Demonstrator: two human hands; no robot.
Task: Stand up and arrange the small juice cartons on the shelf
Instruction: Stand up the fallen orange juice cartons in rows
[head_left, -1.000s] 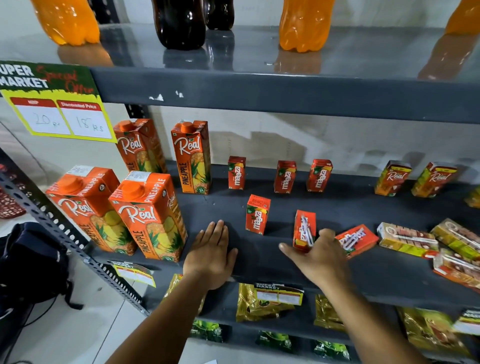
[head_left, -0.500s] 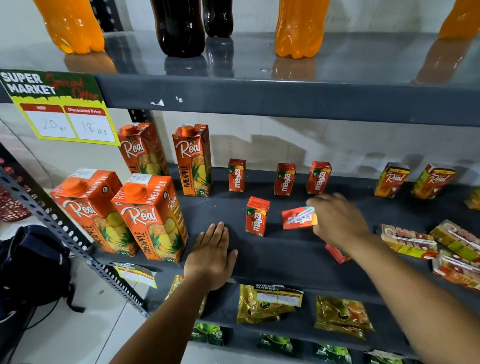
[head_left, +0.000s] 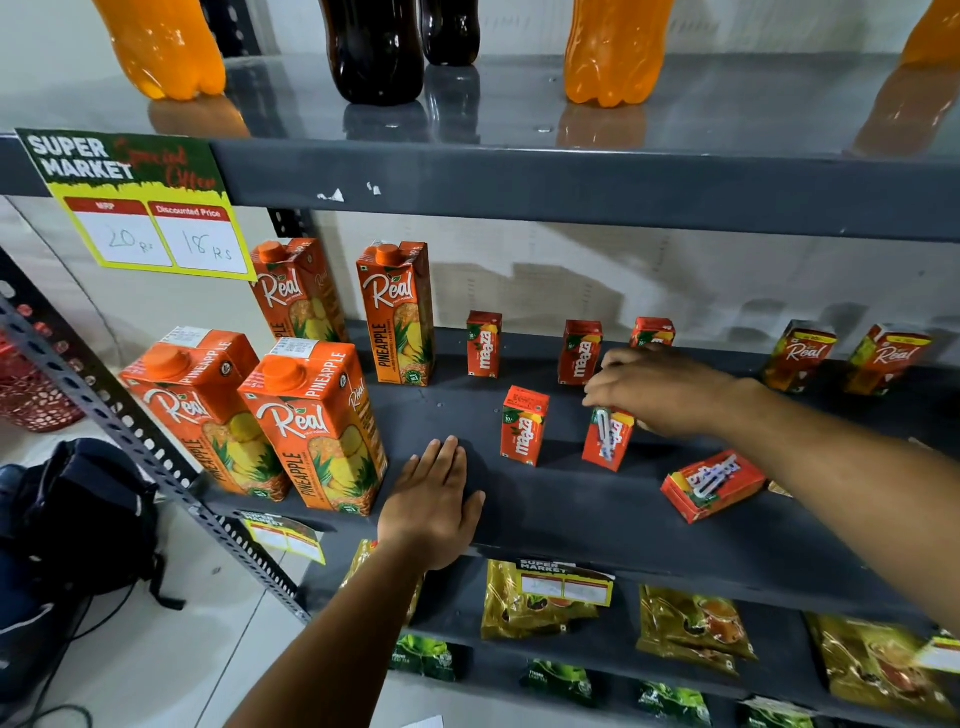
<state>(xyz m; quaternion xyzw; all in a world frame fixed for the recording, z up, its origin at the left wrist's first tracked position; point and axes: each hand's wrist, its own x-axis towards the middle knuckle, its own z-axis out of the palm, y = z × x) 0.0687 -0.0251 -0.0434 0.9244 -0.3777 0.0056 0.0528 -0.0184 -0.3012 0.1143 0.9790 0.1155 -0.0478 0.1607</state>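
Cartons, small, red, marked "maaza": on middle shelf (head_left: 571, 519), dark grey metal. Three upright in back row (head_left: 484, 344) (head_left: 579, 352) (head_left: 652, 332), third partly hidden behind right hand. One upright in front row (head_left: 523, 425). Held carton (head_left: 607, 439) just right of it, near upright, slightly tilted, straw side forward, base at or just above shelf; contact not discernible. One flat carton (head_left: 712, 486) on its side, further right, straw up.

Right hand (head_left: 660, 389): fingers closed over top of held carton. Left hand (head_left: 434, 506): flat, palm down, fingers together, on front edge of middle shelf.

Large cartons marked "Real", "PINEAPPLE", orange caps: two at front left (head_left: 200, 410) (head_left: 317, 423), two behind (head_left: 296, 291) (head_left: 397, 312). Two small "Real" cartons (head_left: 797, 356) (head_left: 888, 358) upright at back right.

Price tag (head_left: 140, 202) on upper shelf edge: "SUPER MARKET", "MRP 20 Rs", "Discounted Price 18 Rs". Upper shelf (head_left: 519, 182): orange bottles (head_left: 163, 47) (head_left: 615, 52) and dark bottles (head_left: 379, 49), bases only visible.

Lower shelf: gold pouches (head_left: 693, 629), green packets (head_left: 423, 657), second "SUPER MARKET" tag (head_left: 566, 584).

Surroundings: pale wall behind, light tiled floor (head_left: 171, 649), dark bag (head_left: 78, 519) at left.
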